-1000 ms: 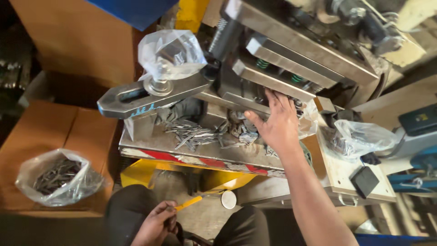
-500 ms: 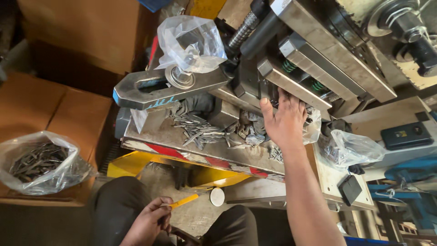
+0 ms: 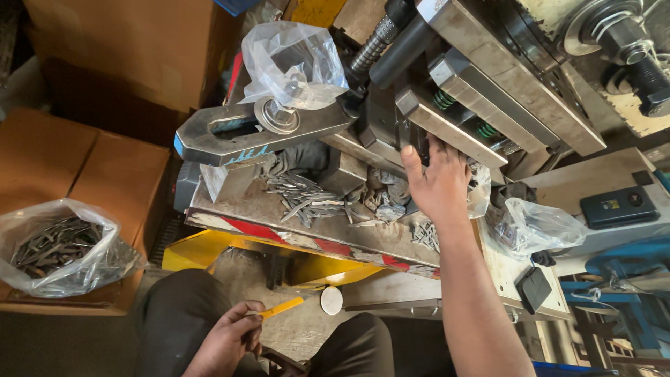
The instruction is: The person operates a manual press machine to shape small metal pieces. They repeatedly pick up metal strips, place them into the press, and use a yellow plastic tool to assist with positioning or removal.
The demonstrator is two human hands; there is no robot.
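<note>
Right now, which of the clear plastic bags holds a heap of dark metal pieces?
The plastic bag on the cardboard box, far left by the left knee; the bag over the press bolt and the bag right of the right hand don't.

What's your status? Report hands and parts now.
Right hand reaching into the press, fingers under the die. Left hand low by the knee, gripping a yellow stick. Loose metal strips piled on the bed beside the right hand.
</note>
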